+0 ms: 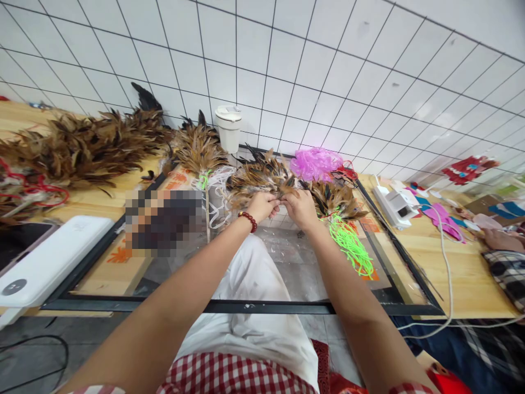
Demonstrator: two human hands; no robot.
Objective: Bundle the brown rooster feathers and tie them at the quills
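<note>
My left hand [262,208] and my right hand [301,208] meet over the middle of the black-framed glass panel [262,307]. Both are closed, fingertips pinched together at the base of a brown feather [290,192]. Just beyond them lies a pile of brown and black feathers [258,178]. Right of my right hand is another feather bunch [334,200], with bright green cords [350,246] beside it. A feather bundle on a stick [199,148], tied with green, lies to the left near white strips [221,197].
A white lidded cup [228,128] and a crumpled pink plastic bag [315,163] stand along the tiled wall. Many feathers [90,148] and a white device [53,260] are at left. At right are a white charger [396,205], a cable [449,273] and another person's hand [502,239].
</note>
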